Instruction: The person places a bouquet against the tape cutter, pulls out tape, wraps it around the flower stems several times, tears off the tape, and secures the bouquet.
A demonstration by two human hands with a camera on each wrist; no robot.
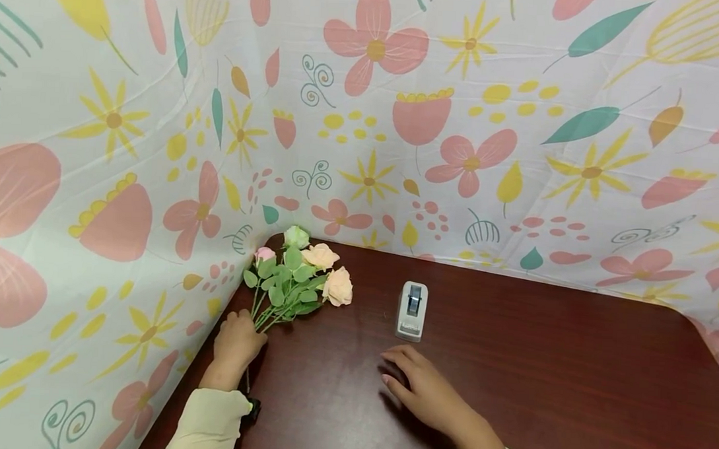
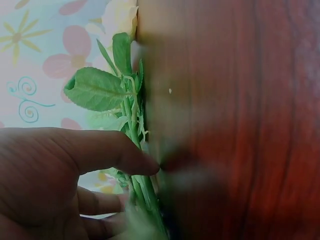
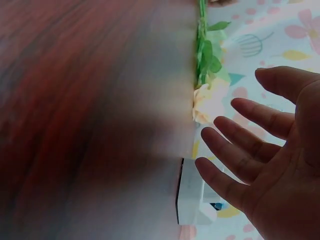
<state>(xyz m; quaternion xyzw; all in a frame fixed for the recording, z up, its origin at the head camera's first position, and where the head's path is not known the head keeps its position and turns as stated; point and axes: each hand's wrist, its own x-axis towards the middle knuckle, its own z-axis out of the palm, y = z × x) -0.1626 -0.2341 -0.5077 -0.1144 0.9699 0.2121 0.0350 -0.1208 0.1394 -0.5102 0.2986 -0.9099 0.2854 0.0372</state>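
Along the back and left sides hangs a floral-print cloth point(image 1: 469, 149), white with pink, yellow and teal flowers and leaves. Its lower edge meets a dark reddish-brown wooden table point(image 1: 539, 369) with rounded back corners and a glossy top.

Toward the table's back left corner lies a bunch of roses point(image 1: 286, 283), blooms pointing away from the person and green stems toward them. Four heads show above the leaves: two peach, one pale green and one pink.

Two hands reach in from cream sleeves point(image 1: 206, 421). Over the front middle of the table, the right hand point(image 1: 428, 389) holds nothing; its fingers are loosely spread, as the right wrist view shows plainly. The left hand point(image 1: 236, 344) grips the rose stems low down, thumb and fingers on opposite sides of them.

Just beyond the right fingertips, and to the right of the roses, a white tape dispenser point(image 1: 405, 322) stands upright on its base. Smaller than that is a black object point(image 1: 253, 411) beside the left cuff, too indistinct to name. A tape roll point(image 1: 414, 300) sits in the dispenser. Smallest of all, a pale speck point(image 2: 170, 91) lies on the wood near the stems.
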